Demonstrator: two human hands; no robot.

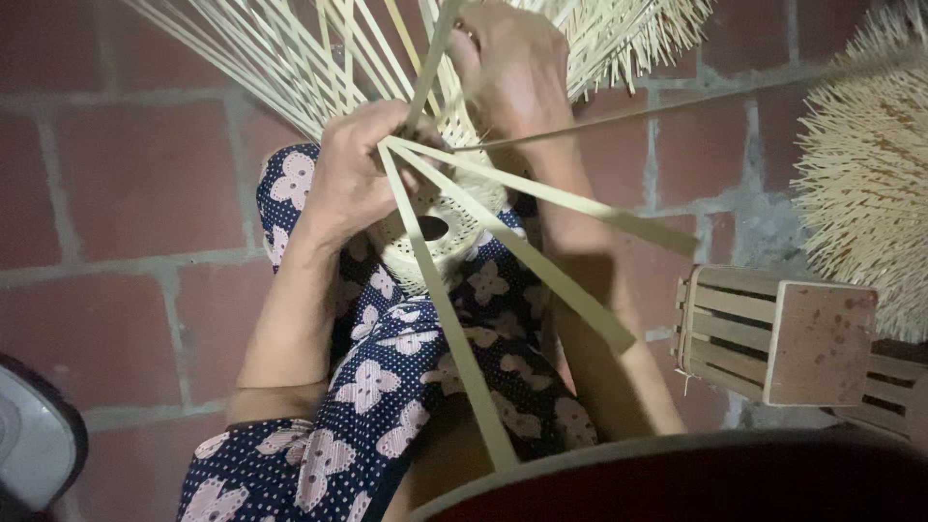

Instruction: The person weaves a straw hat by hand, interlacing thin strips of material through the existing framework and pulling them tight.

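Observation:
A half-woven bamboo basket (447, 230) rests on my lap, its round mouth facing me and many thin pale strips fanning out toward the top. My left hand (360, 172) is closed on the basket's rim and pinches the meeting point of three flat bamboo strips (541, 275) that splay down and to the right. My right hand (510, 60) is above it, fingers closed around upright strips near the top of the weave. My legs in dark blue floral cloth (387, 387) lie beneath the basket.
A red brick floor (135, 174) lies all around. A small wooden slatted stool (773, 333) stands at right. Another bristly woven bamboo piece (865, 164) lies at far right. A dark curved rim (677, 464) is at the bottom, a white object (29, 435) at lower left.

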